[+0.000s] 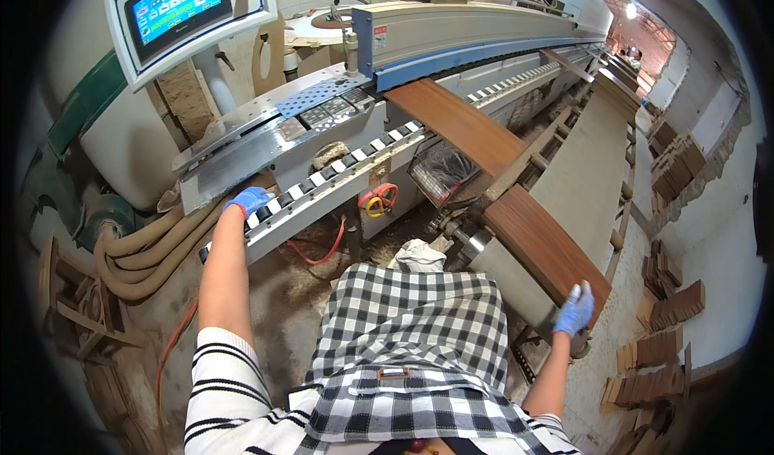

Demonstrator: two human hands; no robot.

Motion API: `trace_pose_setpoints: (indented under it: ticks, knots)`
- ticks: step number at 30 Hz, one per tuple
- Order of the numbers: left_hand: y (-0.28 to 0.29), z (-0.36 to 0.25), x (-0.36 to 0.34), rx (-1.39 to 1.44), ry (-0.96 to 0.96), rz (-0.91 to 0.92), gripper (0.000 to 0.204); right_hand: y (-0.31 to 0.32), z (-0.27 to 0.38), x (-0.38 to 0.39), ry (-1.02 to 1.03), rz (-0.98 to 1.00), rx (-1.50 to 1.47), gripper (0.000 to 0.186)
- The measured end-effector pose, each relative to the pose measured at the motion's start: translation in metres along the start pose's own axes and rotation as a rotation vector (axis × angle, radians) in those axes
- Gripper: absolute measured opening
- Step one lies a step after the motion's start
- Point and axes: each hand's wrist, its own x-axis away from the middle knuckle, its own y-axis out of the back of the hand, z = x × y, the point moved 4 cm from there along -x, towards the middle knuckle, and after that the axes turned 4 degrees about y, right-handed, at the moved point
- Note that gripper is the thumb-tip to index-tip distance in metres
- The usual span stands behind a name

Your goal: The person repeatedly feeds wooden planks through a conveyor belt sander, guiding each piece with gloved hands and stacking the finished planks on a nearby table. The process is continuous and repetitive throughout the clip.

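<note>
My left hand (252,202), in a blue glove with a red cuff, rests at the near end of a rail with black and white rollers (329,173). Its fingers lie bent over the rail, partly hidden. On the right, a reddish-brown wooden board (542,241) lies on a grey conveyor belt (594,152). My right hand (574,310), also blue-gloved, touches this board's near end with its fingers stretched over the top. Another brown board (459,123) runs from under the machine's blue-edged beam (484,43) across the roller rail.
A touch-screen control panel (179,13) with a red button stands at the upper left. Thick hoses (145,249) curl below it. A red and yellow handwheel (378,201) sits under the rail. Stacked wood pieces (676,306) line the right-hand floor.
</note>
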Motion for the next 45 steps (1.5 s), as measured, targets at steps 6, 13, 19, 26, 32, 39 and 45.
trace_pose_setpoints:
  ticks: [6,13,19,26,32,39,45]
  knots:
    - [-0.005,0.01,-0.01,0.163,0.043,0.035,0.036,0.009,-0.14,0.001,-0.311,0.169,0.59,0.056]
    - [-0.008,0.018,-0.009,0.171,0.07,0.05,0.035,0.005,-0.181,-0.014,-0.562,0.253,0.447,0.055]
    - [-0.006,0.007,-0.009,0.21,0.048,0.051,0.035,0.002,-0.23,0.002,-0.437,0.138,0.03,0.036]
    - [-0.001,-0.005,-0.001,0.106,0.082,0.019,0.035,0.021,-0.21,0.088,-0.539,-0.012,-0.716,0.026]
    - [0.0,-0.008,0.003,0.107,0.054,0.035,0.039,0.035,-0.096,0.144,-1.34,0.13,-1.52,0.028]
    - [0.001,-0.012,-0.002,0.0,-0.003,0.053,0.047,0.019,-0.065,0.14,-1.146,0.197,-1.59,0.039]
    - [-0.001,-0.007,-0.002,0.0,0.01,0.04,0.044,0.043,-0.012,0.12,-0.941,0.353,-1.724,0.044]
